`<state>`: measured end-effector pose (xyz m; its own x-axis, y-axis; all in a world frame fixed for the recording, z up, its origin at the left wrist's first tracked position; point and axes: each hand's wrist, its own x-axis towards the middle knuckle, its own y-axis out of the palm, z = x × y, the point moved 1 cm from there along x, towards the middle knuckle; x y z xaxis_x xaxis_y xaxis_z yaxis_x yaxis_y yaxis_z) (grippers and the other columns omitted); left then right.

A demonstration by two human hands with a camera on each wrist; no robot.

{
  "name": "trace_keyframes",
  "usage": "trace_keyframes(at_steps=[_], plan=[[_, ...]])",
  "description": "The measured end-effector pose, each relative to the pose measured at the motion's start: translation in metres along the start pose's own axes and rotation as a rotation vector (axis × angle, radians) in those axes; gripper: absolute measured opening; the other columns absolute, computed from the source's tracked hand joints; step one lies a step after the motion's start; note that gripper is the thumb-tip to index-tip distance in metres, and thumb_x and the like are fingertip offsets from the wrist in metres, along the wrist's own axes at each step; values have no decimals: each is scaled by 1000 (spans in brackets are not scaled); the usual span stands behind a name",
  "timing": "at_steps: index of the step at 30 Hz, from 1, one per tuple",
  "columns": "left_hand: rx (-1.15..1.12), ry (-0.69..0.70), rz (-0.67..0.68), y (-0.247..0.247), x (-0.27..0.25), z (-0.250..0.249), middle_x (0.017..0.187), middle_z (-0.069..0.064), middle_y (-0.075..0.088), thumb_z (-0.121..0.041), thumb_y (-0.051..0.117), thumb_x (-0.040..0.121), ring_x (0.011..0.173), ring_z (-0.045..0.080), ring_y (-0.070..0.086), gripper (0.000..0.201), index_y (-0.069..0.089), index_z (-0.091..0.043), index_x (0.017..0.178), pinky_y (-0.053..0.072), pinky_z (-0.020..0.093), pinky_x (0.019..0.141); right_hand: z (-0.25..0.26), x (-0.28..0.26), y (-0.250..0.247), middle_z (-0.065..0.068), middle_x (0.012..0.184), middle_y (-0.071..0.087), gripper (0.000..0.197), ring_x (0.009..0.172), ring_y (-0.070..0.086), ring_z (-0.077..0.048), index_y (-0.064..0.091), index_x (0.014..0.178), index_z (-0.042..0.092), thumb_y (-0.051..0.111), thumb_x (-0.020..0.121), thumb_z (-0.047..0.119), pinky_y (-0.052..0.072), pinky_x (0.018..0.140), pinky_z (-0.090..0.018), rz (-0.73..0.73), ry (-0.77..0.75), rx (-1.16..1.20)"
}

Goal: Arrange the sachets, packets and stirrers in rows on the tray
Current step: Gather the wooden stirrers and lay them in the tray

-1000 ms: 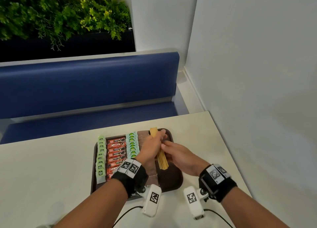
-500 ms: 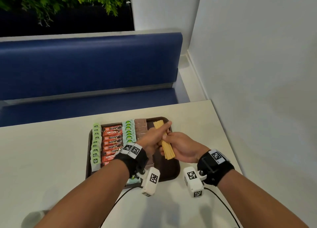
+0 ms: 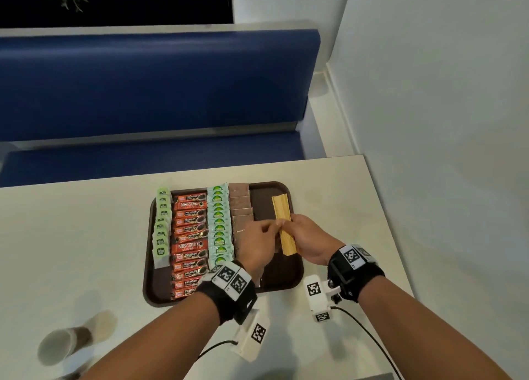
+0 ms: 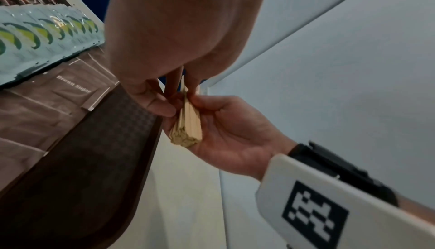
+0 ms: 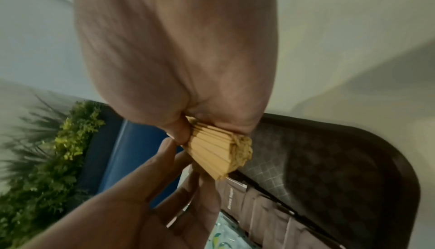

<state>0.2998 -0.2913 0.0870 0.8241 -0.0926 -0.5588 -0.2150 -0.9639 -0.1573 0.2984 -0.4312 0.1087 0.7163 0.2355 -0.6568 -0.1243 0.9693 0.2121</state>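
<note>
Two hands meet over the right half of a brown tray point(image 3: 297, 265) at frame centre: the right hand point(image 3: 310, 240) curls around a bundle of wooden stirrers point(image 3: 283, 222), while the left hand point(image 3: 259, 243) pinches the bundle's edge with its fingertips. Left of them, green sachets point(image 3: 161, 228), red Nescafé packets point(image 3: 189, 245), pale-green sachets point(image 3: 219, 225) and brown sugar sachets point(image 3: 240, 205) lie in rows.

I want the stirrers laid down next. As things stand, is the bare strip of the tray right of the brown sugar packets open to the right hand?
Probably yes. The right hand grips the stirrers right over the bare strip of the tray; nothing lies there, though the left hand crowds its near end.
</note>
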Motion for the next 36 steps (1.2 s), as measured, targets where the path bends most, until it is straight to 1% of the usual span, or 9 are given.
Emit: trace_keyframes(at_steps=[3, 7, 11, 16, 19, 25, 29, 32, 36], plan=[[-66, -70, -59, 5, 2, 8, 93, 5, 83, -28, 66, 107, 85, 24, 82, 24, 83, -14, 116, 69, 50, 81, -12, 10, 4, -21, 113, 70, 35, 99, 71, -29, 63, 126, 2, 43, 113, 27, 61, 90, -43, -59, -29, -131], [-168, -189, -34, 2, 4, 10, 99, 14, 82, -19, 65, 108, 91, 31, 81, 20, 82, -10, 113, 69, 46, 80, -28, 17, 6, -17, 122, 69, 33, 114, 68, -30, 61, 128, 13, 44, 111, 35, 56, 105, -52, -127, -9, -203], [-189, -269, 3, -1, 8, 14, 101, 19, 80, -16, 65, 107, 90, 29, 79, 18, 82, -9, 108, 69, 43, 75, -35, 16, 8, -10, 107, 69, 31, 100, 67, -22, 64, 117, 12, 41, 113, 34, 57, 97, -40, -135, -16, -214], [-191, -343, -2, 3, 13, 27, 99, 18, 81, -12, 67, 105, 87, 31, 82, 16, 80, -5, 108, 69, 45, 71, -47, 16, 11, -9, 121, 72, 30, 114, 69, -24, 65, 121, 19, 42, 113, 36, 55, 105, -44, -170, 75, -209], [-145, -352, -44, 4, 16, 38, 94, 21, 81, -7, 72, 100, 81, 34, 82, 11, 81, 0, 101, 69, 53, 69, -55, 19, 14, -9, 119, 73, 35, 113, 69, -25, 68, 120, 18, 43, 112, 41, 54, 106, -45, -188, 152, -266], [-25, -346, -17, 2, 22, 55, 90, 21, 81, 0, 66, 98, 81, 36, 81, 19, 83, -5, 90, 69, 51, 71, -91, 41, 5, -10, 116, 69, 48, 110, 66, -28, 62, 121, 14, 43, 102, 52, 53, 105, -52, -214, 283, -481], [-21, -382, -35, 5, 32, 68, 92, 22, 80, 4, 70, 93, 83, 37, 81, 11, 80, 3, 96, 68, 57, 72, -72, 27, 19, -14, 116, 65, 40, 110, 63, -29, 59, 125, 4, 39, 113, 36, 51, 96, -40, -228, 300, -591], [0, -393, -59, 7, 37, 74, 92, 24, 80, 2, 70, 92, 80, 38, 81, 12, 78, 5, 100, 68, 57, 67, -80, 38, 19, -15, 118, 67, 43, 108, 65, -31, 61, 124, 4, 39, 110, 39, 54, 97, -45, -241, 299, -675], [49, -359, -32, 7, 42, 84, 104, 21, 80, -13, 66, 94, 91, 35, 81, 25, 75, 4, 110, 69, 51, 76, -96, 57, 15, -21, 126, 64, 46, 112, 64, -38, 59, 123, 3, 41, 108, 42, 53, 100, -48, -257, 278, -797]])
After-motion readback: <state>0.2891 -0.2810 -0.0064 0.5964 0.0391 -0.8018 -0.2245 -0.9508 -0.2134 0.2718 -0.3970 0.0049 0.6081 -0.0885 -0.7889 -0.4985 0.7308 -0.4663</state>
